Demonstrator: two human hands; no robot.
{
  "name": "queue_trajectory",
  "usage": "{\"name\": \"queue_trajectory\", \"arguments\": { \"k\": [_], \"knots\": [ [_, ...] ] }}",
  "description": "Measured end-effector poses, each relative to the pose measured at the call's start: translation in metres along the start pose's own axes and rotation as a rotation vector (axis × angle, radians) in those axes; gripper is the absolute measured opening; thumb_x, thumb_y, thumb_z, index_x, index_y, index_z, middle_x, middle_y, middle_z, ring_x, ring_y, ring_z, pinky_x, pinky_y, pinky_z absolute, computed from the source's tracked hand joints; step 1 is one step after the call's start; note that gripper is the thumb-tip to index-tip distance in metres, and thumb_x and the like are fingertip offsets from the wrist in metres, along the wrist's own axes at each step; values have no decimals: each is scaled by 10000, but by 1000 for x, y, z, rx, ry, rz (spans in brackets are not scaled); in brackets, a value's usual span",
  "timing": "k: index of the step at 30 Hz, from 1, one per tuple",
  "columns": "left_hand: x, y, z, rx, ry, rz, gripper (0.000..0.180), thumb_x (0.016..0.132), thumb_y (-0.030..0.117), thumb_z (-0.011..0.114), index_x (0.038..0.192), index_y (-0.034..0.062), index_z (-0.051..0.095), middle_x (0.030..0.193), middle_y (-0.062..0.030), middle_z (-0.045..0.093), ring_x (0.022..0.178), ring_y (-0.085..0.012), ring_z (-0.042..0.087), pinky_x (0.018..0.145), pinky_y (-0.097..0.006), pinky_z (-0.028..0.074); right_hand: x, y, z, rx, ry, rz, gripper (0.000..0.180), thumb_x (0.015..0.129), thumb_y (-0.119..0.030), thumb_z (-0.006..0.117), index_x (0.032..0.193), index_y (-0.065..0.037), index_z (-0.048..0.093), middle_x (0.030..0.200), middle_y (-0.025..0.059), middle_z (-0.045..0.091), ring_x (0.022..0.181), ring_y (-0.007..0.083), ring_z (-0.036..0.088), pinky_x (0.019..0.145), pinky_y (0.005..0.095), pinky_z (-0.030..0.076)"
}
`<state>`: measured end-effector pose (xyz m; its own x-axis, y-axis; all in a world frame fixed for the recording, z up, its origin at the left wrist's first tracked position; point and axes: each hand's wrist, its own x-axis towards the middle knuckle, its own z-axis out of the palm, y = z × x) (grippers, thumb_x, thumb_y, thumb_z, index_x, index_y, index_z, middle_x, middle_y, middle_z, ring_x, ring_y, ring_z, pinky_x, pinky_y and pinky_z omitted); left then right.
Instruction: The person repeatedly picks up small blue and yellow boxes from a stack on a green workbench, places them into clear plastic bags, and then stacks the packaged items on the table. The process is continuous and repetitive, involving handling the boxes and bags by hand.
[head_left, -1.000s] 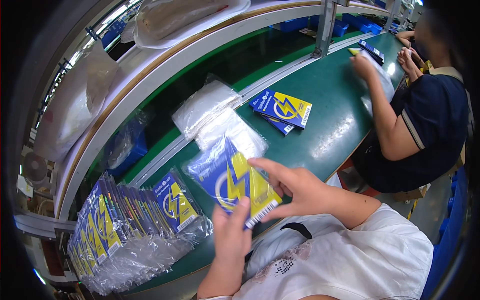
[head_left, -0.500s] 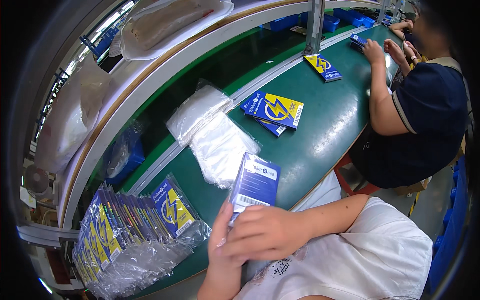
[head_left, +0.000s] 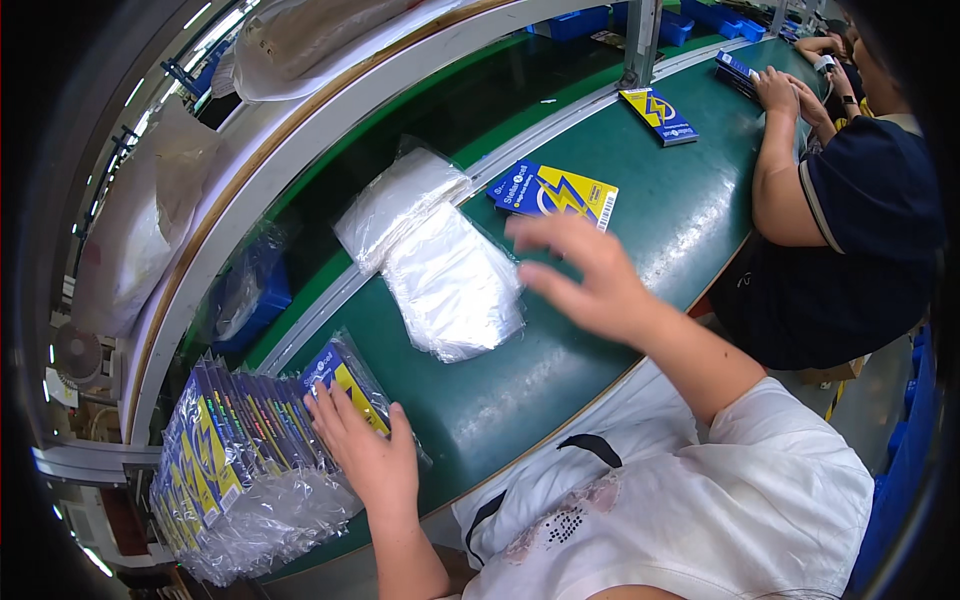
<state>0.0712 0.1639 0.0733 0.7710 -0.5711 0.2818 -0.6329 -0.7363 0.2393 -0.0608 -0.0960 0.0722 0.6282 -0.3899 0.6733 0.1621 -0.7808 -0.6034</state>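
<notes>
My left hand [head_left: 368, 452] lies with fingers spread against a flat blue-and-yellow box in a clear bag [head_left: 347, 372], at the right end of a row of similar bagged boxes [head_left: 215, 440]. Its thumb stands away from the fingers. My right hand [head_left: 592, 275] is over the bench to the right, fingers apart and nothing in them. Just beyond its fingertips is a small stack of unbagged blue-and-yellow boxes [head_left: 545, 188], partly hidden by the hand. Between my hands, slightly farther off, is a pile of clear plastic bags [head_left: 450, 285].
A single blue-and-yellow box [head_left: 660, 115] lies farther along the green bench [head_left: 540, 375]. A metal post [head_left: 642, 45] rises at the bench's rail. At the right, a person in a dark shirt [head_left: 870, 190] handles a blue box [head_left: 737, 75]. A blue bin [head_left: 262, 305] stands beyond the rail.
My hands, earlier together around a blue box, have separated. The left has moved left onto the bagged row; the right has reached away toward the box stack. The other person's hands have drawn together.
</notes>
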Motion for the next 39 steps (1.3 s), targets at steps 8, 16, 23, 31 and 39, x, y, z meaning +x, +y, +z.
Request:
{"name": "queue_trajectory", "arguments": {
  "k": [8, 16, 23, 31, 39],
  "knots": [
    [30, 60, 3, -128, -169, 567, 309, 769, 6, 641, 1075, 49, 647, 1187, -125, 547, 1137, -341, 478, 955, -438, 375, 27, 69, -12, -641, -349, 477, 829, 635, -382, 764, 1332, -64, 446, 1220, 184, 503, 1170, 350, 459, 970, 410, 379],
    [51, 62, 33, -363, -109, 510, 174, 786, -13, 631, 955, 2, 666, 866, -115, 566, 822, -269, 566, 742, -341, 465, -2, 56, -10, -579, -13, 403, 743, 649, -286, 740, 1300, -52, 470, 1189, 181, 526, 1123, 342, 492, 931, 391, 414],
    [40, 69, 25, -622, -28, 324, 154, 834, 0, 623, 983, -20, 658, 896, -112, 575, 808, -218, 583, 740, -300, 470, -27, 12, -20, 1009, 177, 858, 425, 917, -249, 594, 1241, 3, 481, 1050, 75, 590, 887, 129, 597, 794, 262, 502],
    [42, 65, 27, -669, 4, 329, 127, 805, -6, 650, 924, 5, 691, 851, -101, 559, 787, -224, 583, 695, -302, 466, -39, -26, -5, 1459, -422, 1046, 561, 848, -84, 660, 1325, 54, 399, 1124, 149, 624, 1009, 188, 631, 862, 314, 521],
    [40, 51, 28, -998, -180, -65, 182, 789, -60, 641, 951, 2, 695, 826, -74, 590, 718, -121, 592, 653, -223, 481, -27, -17, 5, 1326, -394, 1074, 576, 844, -53, 642, 1335, 97, 381, 1167, 181, 610, 1011, 206, 638, 858, 319, 523]
  ]
}}
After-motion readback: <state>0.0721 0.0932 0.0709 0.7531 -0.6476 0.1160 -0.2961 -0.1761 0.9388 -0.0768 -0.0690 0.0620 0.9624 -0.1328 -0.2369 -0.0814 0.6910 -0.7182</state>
